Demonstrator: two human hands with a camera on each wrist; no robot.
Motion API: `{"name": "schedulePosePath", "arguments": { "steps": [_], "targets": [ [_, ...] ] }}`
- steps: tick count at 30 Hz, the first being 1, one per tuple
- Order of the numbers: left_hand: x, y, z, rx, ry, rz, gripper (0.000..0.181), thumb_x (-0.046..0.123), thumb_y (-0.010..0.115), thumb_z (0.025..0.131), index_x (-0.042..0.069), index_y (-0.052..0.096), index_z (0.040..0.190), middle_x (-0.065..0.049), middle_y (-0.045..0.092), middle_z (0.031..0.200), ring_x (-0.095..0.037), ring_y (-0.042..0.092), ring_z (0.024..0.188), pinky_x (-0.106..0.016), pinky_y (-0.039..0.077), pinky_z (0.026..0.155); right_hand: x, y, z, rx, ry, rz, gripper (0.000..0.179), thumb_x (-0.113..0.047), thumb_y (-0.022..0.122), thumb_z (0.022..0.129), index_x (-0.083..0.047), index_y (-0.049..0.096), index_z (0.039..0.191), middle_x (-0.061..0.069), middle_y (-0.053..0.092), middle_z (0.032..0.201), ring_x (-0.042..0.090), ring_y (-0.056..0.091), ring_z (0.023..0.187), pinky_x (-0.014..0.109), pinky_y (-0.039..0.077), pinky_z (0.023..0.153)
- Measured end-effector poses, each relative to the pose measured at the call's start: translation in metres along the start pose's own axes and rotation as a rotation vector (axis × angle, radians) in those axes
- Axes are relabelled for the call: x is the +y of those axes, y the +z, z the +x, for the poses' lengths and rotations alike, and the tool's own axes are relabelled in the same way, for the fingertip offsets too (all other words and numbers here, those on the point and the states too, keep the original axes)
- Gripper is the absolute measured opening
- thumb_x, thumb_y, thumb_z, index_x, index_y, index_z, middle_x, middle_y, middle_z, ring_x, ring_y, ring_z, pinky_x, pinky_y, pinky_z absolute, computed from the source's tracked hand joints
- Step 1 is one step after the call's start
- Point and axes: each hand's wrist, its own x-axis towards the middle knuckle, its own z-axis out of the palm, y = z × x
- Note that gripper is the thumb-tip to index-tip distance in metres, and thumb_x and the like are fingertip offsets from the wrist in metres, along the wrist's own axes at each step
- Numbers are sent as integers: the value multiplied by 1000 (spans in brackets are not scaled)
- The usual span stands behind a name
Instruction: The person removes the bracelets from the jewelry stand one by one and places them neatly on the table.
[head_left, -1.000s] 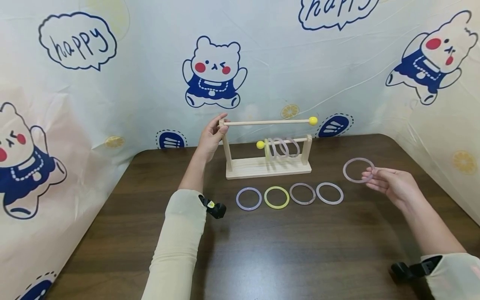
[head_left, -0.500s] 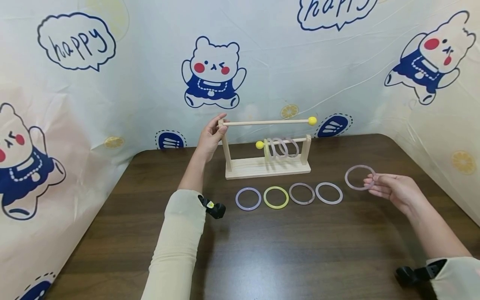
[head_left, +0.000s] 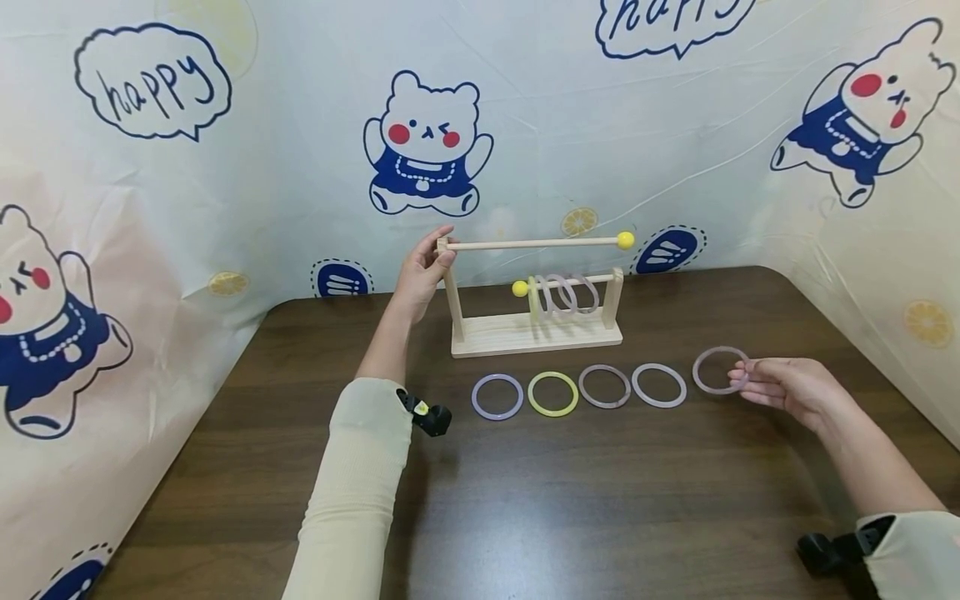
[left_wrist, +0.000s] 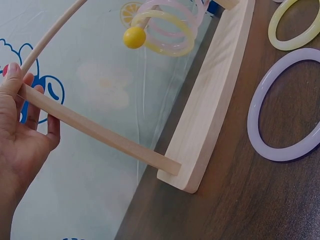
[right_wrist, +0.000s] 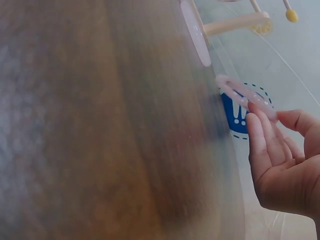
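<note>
My left hand (head_left: 422, 279) grips the top of the left post of a wooden ring stand (head_left: 536, 335), thumb in front. In the left wrist view its fingers (left_wrist: 34, 102) curl about that post. My right hand (head_left: 798, 387) pinches a pale pinkish-purple ring (head_left: 697, 379) by its right edge, between thumb and fingers, at the right of the table. That ring (right_wrist: 232, 90) shows tilted in the right wrist view. Several rings, one yellow-green (head_left: 533, 302) and others pale purple, hang on the stand's lower rod. The upper rod (head_left: 536, 245) carries no ring and ends in a yellow ball (head_left: 626, 241).
In a row before the stand lie a blue-purple ring (head_left: 497, 416), a yellow ring (head_left: 553, 412), a greyish-purple ring (head_left: 604, 405) and a pale lavender ring (head_left: 660, 404). The dark wooden table (head_left: 562, 517) meets a printed cloth (head_left: 300, 150) behind and at the sides.
My right hand has brought the pinched ring down and slightly right, closer to the end of the row. The left hand stays on the post.
</note>
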Motion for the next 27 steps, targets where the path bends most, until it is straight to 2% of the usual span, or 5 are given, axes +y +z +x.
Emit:
{"name": "schedulePosePath", "arguments": {
  "steps": [10,15,19,22,27],
  "targets": [
    [0,0,0,-10,22,6,44,13,54,93,13,46,136,-12,52,126,-12,48,98,-27,39,84,4,-2,0,-10,25,-25,33,1,41,95,-6,71,84,9,70,84,15,67,80,29,52,69],
    [0,0,0,-18,26,9,45,14,53,93,11,44,138,-14,50,128,-12,48,99,-27,39,86,2,-1,-1,39,61,-92,32,-2,43,95,-9,71,82,6,70,82,13,67,77,28,52,67],
    [-1,0,0,-19,17,1,46,14,53,93,12,44,138,-14,50,128,-12,47,100,-28,38,87,0,1,-3,97,95,-243,24,-4,48,94,-7,70,84,5,70,79,13,67,72,28,52,65],
    [-1,0,0,-14,8,-3,46,14,54,93,14,45,138,-10,51,126,-13,48,101,-28,38,87,-1,4,-2,138,115,-397,17,-5,52,93,5,66,94,5,69,77,14,67,70,29,52,65],
    [-1,0,0,-7,5,-4,45,14,54,93,13,46,137,-10,52,125,-13,48,101,-29,38,87,-3,8,-1,166,136,-549,31,-5,52,91,22,53,107,5,68,73,13,67,67,28,52,62]
  ]
}}
